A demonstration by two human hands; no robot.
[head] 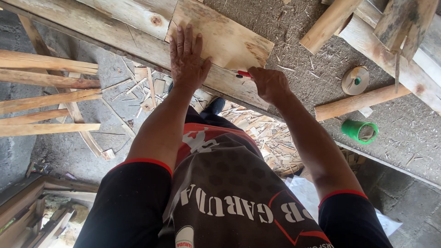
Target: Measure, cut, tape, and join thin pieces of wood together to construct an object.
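Closest in, the person's dark jersey with red trim and white lettering fills the bottom of the view, its lower edge cut off. Both bare forearms reach up and away from it. Below them, on the grey concrete floor [69, 151], lies a litter of pale wood offcuts and shavings [271, 138], with the toe of a dark shoe [215, 105] just showing beside the left arm.

The hands are apart. The left hand [186, 59] lies flat, fingers spread, pressing on a pale thin plywood sheet [220, 39] that rests across a long rough wooden plank [133, 36] at the near edge of the grey, sawdust-strewn worktop [298, 69]. The right hand [270, 83] is closed around a red pencil-like marker [245, 74], whose tip meets the sheet's lower edge; most of the marker is hidden in the fist.

To the right on the worktop stands a green plastic roll [359, 130], open end up, what is inside hard to make out. Farther off lies a round tan spool with a green centre [355, 80], between a squared timber batten [360, 102] and heavier beams [399, 23] cut off at the top. At far left, a rack of wooden slats [46, 96] runs out of view.
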